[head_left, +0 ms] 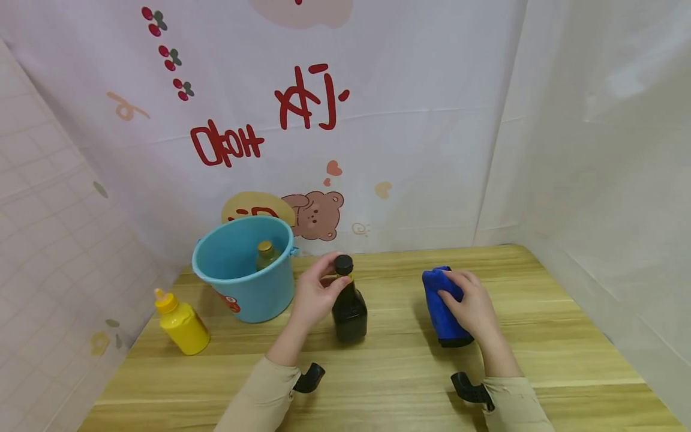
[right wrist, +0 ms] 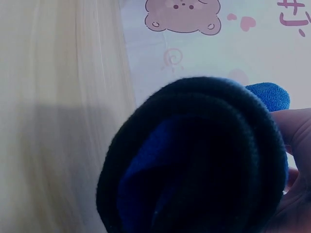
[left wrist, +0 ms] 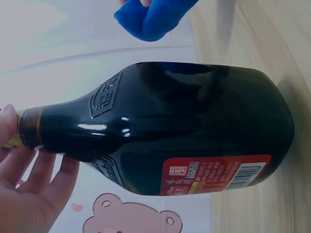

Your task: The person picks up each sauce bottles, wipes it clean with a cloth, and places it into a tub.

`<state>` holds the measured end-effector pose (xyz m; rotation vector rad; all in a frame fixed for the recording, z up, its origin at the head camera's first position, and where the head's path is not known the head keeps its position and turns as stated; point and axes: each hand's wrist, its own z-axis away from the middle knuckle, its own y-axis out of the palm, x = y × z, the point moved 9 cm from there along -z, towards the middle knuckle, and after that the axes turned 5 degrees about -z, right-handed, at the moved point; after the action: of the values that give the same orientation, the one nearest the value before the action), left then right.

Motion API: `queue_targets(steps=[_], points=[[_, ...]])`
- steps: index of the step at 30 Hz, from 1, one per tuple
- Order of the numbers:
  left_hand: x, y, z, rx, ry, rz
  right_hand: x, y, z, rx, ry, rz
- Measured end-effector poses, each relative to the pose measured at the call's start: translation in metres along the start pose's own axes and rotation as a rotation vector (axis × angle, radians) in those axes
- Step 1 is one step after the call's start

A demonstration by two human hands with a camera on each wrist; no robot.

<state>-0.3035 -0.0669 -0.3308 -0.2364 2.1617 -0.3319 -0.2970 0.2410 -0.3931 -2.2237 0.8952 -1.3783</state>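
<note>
My left hand (head_left: pixel 315 292) grips the neck of a dark glass sauce bottle (head_left: pixel 349 315), thumb and fingers just below its black cap. The bottle is upright in the head view; whether its base touches the table I cannot tell. A red label with a barcode shows on the bottle (left wrist: pixel 194 126) in the left wrist view. Off to the right, my right hand (head_left: pixel 474 305) pinches a rolled blue towel (head_left: pixel 444 309) with black edging. Seen end-on in the right wrist view, the towel (right wrist: pixel 194 92) has an open, hollow roll and hides part of the hand.
A light blue bucket (head_left: pixel 259 300) stands at the back left, with a gold-capped bottle (head_left: pixel 266 258) inside it. Left of the bucket is a yellow squeeze bottle (head_left: pixel 186 330). Printed white cloth (head_left: pixel 421 150) hangs behind the wooden table (head_left: pixel 388 384) and along its sides.
</note>
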Motion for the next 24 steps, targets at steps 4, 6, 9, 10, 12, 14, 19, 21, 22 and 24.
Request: queue_targets(steps=[4,6,9,10,12,14,19,21,22,24], points=[[0.002,0.015,-0.008,0.064,0.011,0.056,-0.001,0.000,0.000,0.002,0.007,0.001],[0.002,0.022,-0.012,0.098,0.014,0.082,-0.002,0.000,0.000,0.003,0.011,0.001],[0.003,0.031,-0.016,0.142,0.016,0.112,-0.003,0.000,0.000,0.006,0.018,0.002],[0.003,0.034,-0.017,0.151,0.013,0.119,-0.003,0.000,0.000,0.008,0.021,0.003],[0.005,0.038,-0.018,0.158,0.003,0.127,-0.003,0.000,0.000,0.008,0.021,0.003],[0.007,0.041,-0.019,0.153,-0.007,0.136,-0.003,-0.001,0.000,0.005,0.017,0.002],[0.002,0.044,-0.020,0.155,-0.015,0.138,-0.001,-0.001,0.000,-0.002,0.006,0.002],[-0.006,0.043,-0.020,0.158,-0.010,0.138,-0.001,0.000,0.000,-0.001,0.005,0.001],[-0.010,0.042,-0.019,0.161,-0.008,0.138,-0.001,0.000,0.000,-0.001,0.005,0.000],[-0.020,0.039,-0.018,0.160,-0.001,0.134,-0.001,0.001,0.000,0.001,0.005,-0.004]])
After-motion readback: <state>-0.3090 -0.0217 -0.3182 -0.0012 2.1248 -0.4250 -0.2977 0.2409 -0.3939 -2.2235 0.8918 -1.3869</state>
